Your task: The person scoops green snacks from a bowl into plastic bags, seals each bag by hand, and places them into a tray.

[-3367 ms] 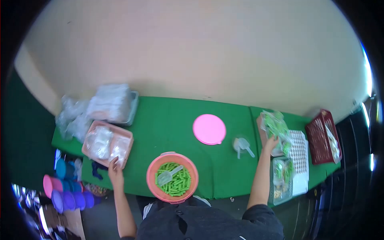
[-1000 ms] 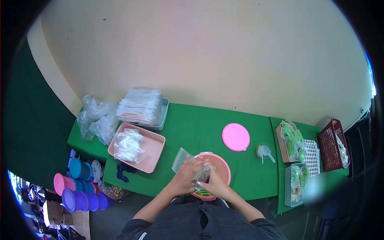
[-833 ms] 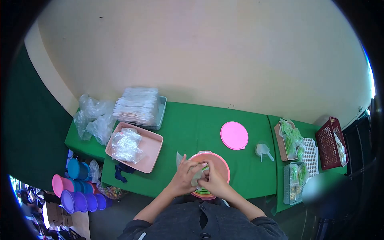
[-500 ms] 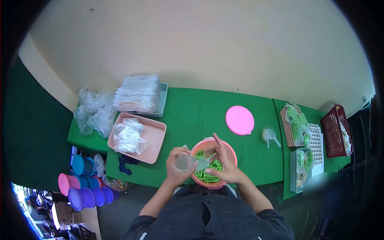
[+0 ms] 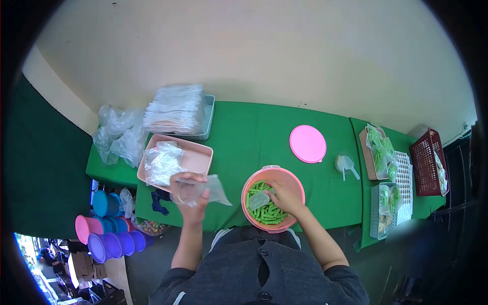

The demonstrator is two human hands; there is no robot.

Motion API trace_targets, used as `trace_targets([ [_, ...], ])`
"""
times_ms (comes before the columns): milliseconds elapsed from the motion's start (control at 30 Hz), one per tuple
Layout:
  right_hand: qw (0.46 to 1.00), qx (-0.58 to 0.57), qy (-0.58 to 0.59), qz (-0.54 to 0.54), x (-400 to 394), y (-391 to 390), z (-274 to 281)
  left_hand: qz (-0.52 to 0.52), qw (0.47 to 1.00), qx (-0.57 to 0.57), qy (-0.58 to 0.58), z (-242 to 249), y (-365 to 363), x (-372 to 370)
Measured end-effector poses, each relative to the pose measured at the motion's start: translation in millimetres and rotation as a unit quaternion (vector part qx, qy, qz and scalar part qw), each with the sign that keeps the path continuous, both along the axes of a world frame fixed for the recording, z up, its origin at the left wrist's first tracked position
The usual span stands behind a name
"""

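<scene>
In a round pink tub at the table's front edge lie cut green beans. My right hand reaches into the tub, its fingers closed at a small translucent cup among the beans. To the left of the tub, over the front of a pink tray, my left hand is wrapped round a clear plastic bag, which hangs out toward the right. Clear plastic packets lie in the tray.
Behind the tray is a stack of white packets in a grey basket. A pink lid and a white scoop lie right of centre. Baskets with bagged beans and a maroon crate stand at the far right.
My left hand has moved left, away from the tub, with the clear bag. My right hand has gone down into the tub, where the translucent cup now shows among the beans.
</scene>
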State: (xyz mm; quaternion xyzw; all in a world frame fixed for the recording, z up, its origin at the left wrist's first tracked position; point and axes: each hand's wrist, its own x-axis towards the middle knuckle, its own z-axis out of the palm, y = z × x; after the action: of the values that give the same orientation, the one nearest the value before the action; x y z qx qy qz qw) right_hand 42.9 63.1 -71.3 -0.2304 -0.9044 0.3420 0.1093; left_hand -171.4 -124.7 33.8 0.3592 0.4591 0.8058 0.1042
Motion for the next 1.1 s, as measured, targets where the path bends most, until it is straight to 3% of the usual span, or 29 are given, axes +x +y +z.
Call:
trace_targets([
  [33, 0.993, 0.055, -0.103, 0.023, 2.9, 5.9, -14.9, 0.039, 0.998, -0.029, 0.028, -0.4, -2.3, -6.0],
  [67, 0.993, 0.056, -0.103, 0.021, 4.4, 8.5, -23.8, 0.038, 0.999, -0.028, 0.028, -1.3, -3.6, -6.6],
  [133, 0.963, 0.107, -0.221, 0.111, 4.8, 10.0, -28.1, 0.039, 0.998, -0.059, 0.007, -4.9, -7.5, -5.4],
  [267, 0.970, 0.072, -0.198, 0.121, -1.3, 7.8, -9.5, 0.034, 0.992, -0.117, 0.040, -20.2, -10.9, 2.0],
  [333, 0.934, 0.289, -0.209, 0.023, -5.6, 12.1, 3.2, 0.016, 0.986, -0.167, 0.003, -25.1, -12.9, 8.1],
  [367, 0.934, 0.287, -0.212, 0.029, -9.7, 14.2, 10.3, 0.020, 0.985, -0.170, -0.003, -26.5, -12.9, 10.5],
  [433, 0.878, 0.416, -0.230, 0.054, -21.0, 15.9, 24.4, 0.010, 0.979, -0.204, -0.030, -26.8, -8.2, 12.4],
  [467, 0.878, 0.417, -0.230, 0.053, -23.5, 16.0, 8.6, 0.009, 0.979, -0.203, -0.029, -31.0, -3.8, 12.9],
  [533, 0.811, 0.518, -0.244, 0.124, -28.9, 15.6, -27.9, -0.005, 0.966, -0.258, -0.008, -50.1, 7.3, 13.2],
  [567, 0.811, 0.517, -0.245, 0.123, -26.8, 18.7, -33.9, -0.007, 0.966, -0.259, -0.008, -59.3, 11.4, 12.7],
  [633, 0.874, 0.417, -0.203, 0.144, -29.2, 27.3, -27.4, -0.044, 0.930, -0.358, 0.073, -72.4, 20.4, 12.6],
  [700, 0.874, 0.389, -0.240, 0.162, -24.8, 24.2, -32.9, -0.051, 0.914, -0.382, 0.125, -86.3, 20.9, 18.5],
  [767, 0.871, 0.367, -0.274, 0.178, -25.2, 21.7, -34.0, -0.108, 0.907, -0.406, 0.040, -108.3, 23.8, 30.8],
  [833, 0.838, 0.455, -0.244, 0.178, -27.8, 5.3, -38.6, -0.109, 0.905, -0.411, 0.011, -108.4, 25.9, 36.1],
  [900, 0.849, 0.439, -0.240, 0.168, -29.1, 5.7, -39.6, -0.118, 0.908, -0.401, -0.019, -107.5, 26.6, 35.2],
  [967, 0.903, 0.257, -0.295, 0.176, -28.4, 17.8, -27.0, -0.120, 0.907, -0.403, -0.011, -105.6, 27.4, 32.7],
  [1100, 0.922, 0.149, -0.310, 0.176, -12.6, 5.9, -45.7, -0.119, 0.914, -0.388, 0.006, -104.3, 29.8, 29.5],
])
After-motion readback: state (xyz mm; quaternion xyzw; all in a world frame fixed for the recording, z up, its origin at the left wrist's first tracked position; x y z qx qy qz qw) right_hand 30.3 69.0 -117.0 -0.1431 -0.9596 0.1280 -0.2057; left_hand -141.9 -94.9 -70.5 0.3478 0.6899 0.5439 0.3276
